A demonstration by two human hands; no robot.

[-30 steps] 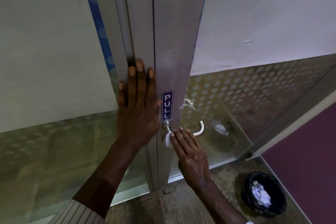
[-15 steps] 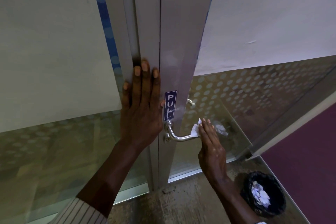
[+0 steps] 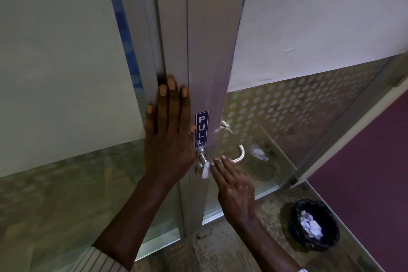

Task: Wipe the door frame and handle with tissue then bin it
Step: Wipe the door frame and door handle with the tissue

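A grey metal door frame [image 3: 207, 51] runs down the middle of the view, with a blue PULL sticker [image 3: 201, 128] on it. My left hand [image 3: 169, 130] lies flat on the frame, fingers spread, just left of the sticker. The steel lever handle [image 3: 239, 157] sticks out to the right below the sticker. My right hand [image 3: 234, 185] presses a white tissue [image 3: 206, 170] against the handle's base, close to the frame. Most of the tissue is hidden under my fingers.
A black-lined bin [image 3: 314, 225] with crumpled white tissues stands on the floor at the lower right. Frosted, dotted glass panels [image 3: 287, 104] flank the frame. A purple floor area [image 3: 371, 165] lies to the right.
My right hand slid the tissue from the handle's base out to its free end, then back to the base. My left hand stayed flat on the frame.
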